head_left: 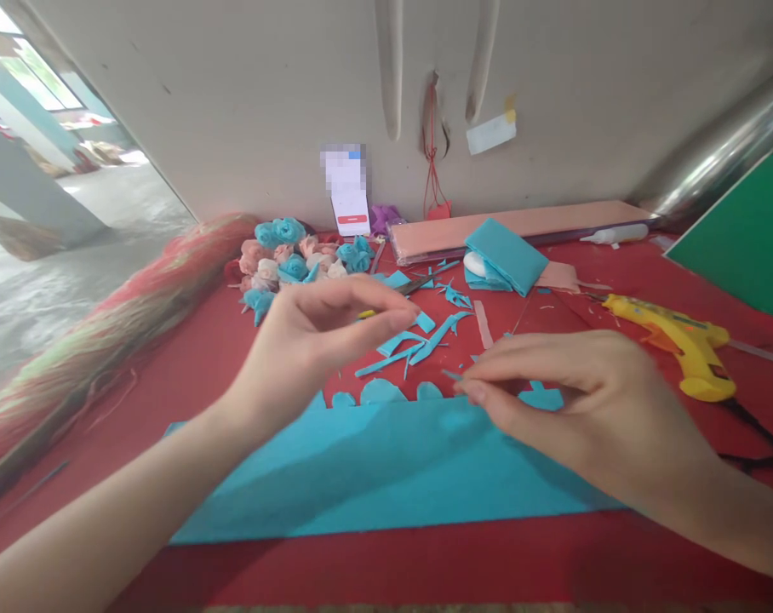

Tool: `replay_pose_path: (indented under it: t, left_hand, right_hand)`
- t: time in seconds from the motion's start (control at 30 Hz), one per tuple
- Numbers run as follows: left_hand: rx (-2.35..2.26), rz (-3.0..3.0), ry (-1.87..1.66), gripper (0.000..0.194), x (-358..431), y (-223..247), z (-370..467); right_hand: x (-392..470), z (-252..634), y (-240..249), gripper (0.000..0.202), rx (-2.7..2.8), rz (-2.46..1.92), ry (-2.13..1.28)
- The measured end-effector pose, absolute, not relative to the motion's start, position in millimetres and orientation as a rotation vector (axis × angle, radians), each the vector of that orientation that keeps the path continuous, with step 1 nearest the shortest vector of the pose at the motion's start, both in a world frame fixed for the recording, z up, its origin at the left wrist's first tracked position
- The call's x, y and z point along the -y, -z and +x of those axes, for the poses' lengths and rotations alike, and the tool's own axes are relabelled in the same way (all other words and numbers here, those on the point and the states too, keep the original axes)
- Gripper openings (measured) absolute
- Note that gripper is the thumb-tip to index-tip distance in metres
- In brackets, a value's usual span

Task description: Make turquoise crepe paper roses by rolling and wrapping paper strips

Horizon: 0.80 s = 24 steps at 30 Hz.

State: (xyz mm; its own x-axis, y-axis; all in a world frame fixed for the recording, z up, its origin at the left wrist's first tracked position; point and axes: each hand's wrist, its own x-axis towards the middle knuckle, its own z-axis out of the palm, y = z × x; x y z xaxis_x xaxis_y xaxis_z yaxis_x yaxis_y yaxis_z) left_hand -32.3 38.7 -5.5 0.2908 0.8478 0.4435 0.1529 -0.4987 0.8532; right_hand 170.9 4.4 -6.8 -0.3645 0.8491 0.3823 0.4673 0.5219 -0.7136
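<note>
A wide sheet of blue crepe paper (pixel 374 477) lies flat on the red tabletop, with several rounded blue pieces (pixel 383 392) along its far edge. Above its left part, my left hand (pixel 323 332) is raised, thumb and forefinger tips close together; whatever is between them, if anything, is too small to make out. My right hand (pixel 565 392) pinches a thin blue scrap (pixel 451 375) between thumb and forefinger over the sheet's far edge. Narrow blue offcuts (pixel 438 339) and scissors (pixel 418 283) lie just beyond both hands.
Crepe paper roses (pixel 294 268) are piled at the back left, near an upright phone (pixel 350 191). Folded blue paper (pixel 506 255) and a long peach paper pack (pixel 514 228) lie behind. On the right are a yellow glue gun (pixel 680 340) with cord and a green board (pixel 744 234).
</note>
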Motion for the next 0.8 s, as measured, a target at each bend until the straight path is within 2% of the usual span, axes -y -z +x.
replay_pose_path:
  t: [0.07,0.13,0.23,0.47,0.8]
  left_hand:
    - [-0.970,1.999,-1.140,0.005,-46,3,-44]
    - [-1.046,2.324,-0.866,0.010,-49,8,-57]
    - [-1.119,2.429,-0.731,0.013,-43,26,-78]
    - [-1.342,2.559,-0.610,0.017,-22,65,-111]
    - [-1.312,2.611,-0.595,0.011,-23,69,-110]
  right_hand:
    - [-10,173,12,0.019,2.138,-1.138,-0.940]
    - [-16,174,19,0.020,2.278,-1.184,-1.222]
    - [-21,174,30,0.018,2.372,-1.178,-1.404]
    - [-15,174,39,0.021,2.415,-1.188,-1.451]
    - [-21,173,49,0.015,2.404,-1.252,-1.536]
